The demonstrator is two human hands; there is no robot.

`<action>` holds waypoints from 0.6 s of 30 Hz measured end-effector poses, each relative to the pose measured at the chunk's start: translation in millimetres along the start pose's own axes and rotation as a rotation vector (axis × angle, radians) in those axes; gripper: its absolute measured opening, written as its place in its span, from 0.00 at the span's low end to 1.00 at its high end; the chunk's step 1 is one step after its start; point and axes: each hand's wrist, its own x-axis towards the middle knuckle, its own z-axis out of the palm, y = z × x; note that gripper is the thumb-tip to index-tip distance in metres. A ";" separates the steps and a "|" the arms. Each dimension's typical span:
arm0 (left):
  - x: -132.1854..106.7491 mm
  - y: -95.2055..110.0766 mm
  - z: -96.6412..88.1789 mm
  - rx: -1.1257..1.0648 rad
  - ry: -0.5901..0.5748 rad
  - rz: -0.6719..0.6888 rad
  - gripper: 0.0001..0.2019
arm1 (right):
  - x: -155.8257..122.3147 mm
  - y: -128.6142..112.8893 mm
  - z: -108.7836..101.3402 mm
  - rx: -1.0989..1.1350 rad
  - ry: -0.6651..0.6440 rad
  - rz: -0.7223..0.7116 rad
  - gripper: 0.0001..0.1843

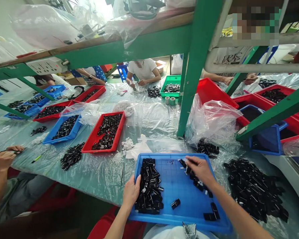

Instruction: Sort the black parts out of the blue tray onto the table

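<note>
A shallow blue tray (178, 186) lies in front of me. My left hand (131, 192) grips its left rim, thumb on top. Along the tray's left side is a dense heap of small glossy black parts (149, 187). At the upper right inside the tray, my right hand (201, 170) pinches a small black part (182, 163) with thumb and forefinger; the fingertips partly hide it. More black parts run down the right side, some with small white bits. One single black part (175, 203) lies near the middle of the tray floor.
A large pile of black parts (254, 189) lies right of the tray. Tweezers (122, 174) and white bits (127, 144) are to the left. Beyond stand a red tray (121, 123) and a green post (189, 83). A co-worker's hands (8, 155) are at far left; others sit opposite.
</note>
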 end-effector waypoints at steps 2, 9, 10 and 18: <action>1.2 -0.4 0.0 -0.003 -0.006 0.001 0.15 | 27.0 11.7 -33.6 -0.075 0.215 0.049 0.25; -0.5 1.9 -1.6 -0.018 -0.015 -0.004 0.15 | 75.5 36.6 -76.3 -0.316 0.367 0.071 0.24; -1.1 2.5 -1.8 -0.019 -0.014 -0.007 0.15 | 72.3 32.9 -72.5 -0.346 0.351 0.055 0.25; -3.0 4.9 -1.8 -0.015 -0.008 -0.019 0.15 | -26.3 -14.7 16.0 -0.372 -0.489 -0.237 0.10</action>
